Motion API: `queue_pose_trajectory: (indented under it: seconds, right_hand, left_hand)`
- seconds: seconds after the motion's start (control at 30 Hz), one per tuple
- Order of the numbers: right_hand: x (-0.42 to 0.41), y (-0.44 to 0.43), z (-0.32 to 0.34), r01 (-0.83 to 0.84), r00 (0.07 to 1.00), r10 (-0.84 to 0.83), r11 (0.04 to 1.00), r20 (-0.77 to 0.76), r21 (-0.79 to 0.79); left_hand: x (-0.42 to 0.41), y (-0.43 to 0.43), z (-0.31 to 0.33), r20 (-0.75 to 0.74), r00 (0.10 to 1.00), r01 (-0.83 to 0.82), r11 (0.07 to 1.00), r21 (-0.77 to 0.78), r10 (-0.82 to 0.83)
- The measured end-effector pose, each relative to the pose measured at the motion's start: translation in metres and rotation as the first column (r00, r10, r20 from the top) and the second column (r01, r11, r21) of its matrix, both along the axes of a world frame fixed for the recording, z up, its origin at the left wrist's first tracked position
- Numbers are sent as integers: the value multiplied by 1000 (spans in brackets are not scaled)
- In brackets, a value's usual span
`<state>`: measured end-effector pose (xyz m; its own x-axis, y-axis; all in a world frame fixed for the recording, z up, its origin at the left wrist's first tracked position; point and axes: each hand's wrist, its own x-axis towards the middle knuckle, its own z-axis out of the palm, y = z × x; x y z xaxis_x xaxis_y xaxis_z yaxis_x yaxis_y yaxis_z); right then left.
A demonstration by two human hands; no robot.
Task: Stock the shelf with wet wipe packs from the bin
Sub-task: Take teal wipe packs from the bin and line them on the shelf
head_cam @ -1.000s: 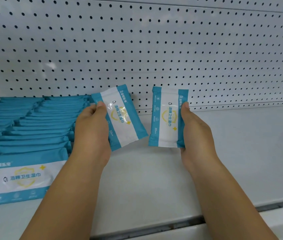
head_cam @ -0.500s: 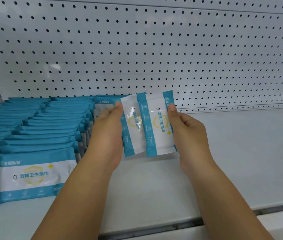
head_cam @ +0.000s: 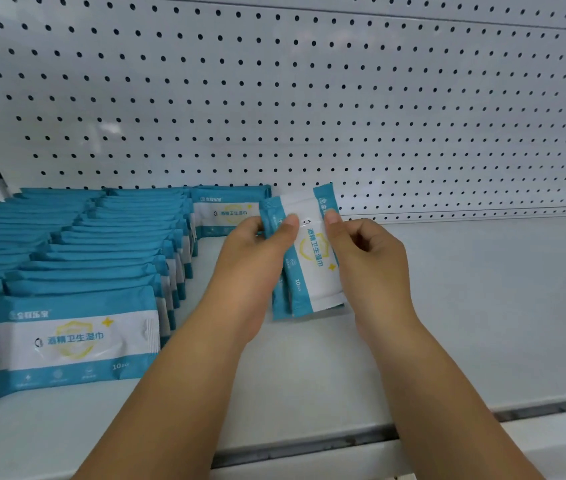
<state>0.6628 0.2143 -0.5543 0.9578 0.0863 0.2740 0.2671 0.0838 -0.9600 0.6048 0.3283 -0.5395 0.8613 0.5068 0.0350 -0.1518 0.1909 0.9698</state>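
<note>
Your left hand (head_cam: 253, 268) and right hand (head_cam: 368, 268) each pinch the wipe packs (head_cam: 312, 258), held upright together between your thumbs, low over the shelf (head_cam: 465, 306), right of the stocked rows (head_cam: 101, 237).

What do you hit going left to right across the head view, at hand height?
Stocked rows → left hand → held packs → right hand.
</note>
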Motion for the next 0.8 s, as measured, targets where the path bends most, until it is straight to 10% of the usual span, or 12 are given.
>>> queue_pose_trajectory:
  seconds: [0.37,0.53,0.67,0.8]
  right_hand:
    - [-8,2,-3,-352,930,343,934,-129,-54]
    - [4,-5,-6,-73,991,102,957,91,-281]
    - [16,-11,-1,73,978,9,919,207,-387]
    - [42,-5,15,30,971,108,830,213,-557]
  left_hand:
    - [-1,16,2,135,989,-9,937,-350,60]
    - [-6,11,-3,-134,966,-167,929,329,221]
    - [-13,13,-13,-346,877,93,589,803,333]
    - [-21,13,-16,-529,765,399,375,837,367]
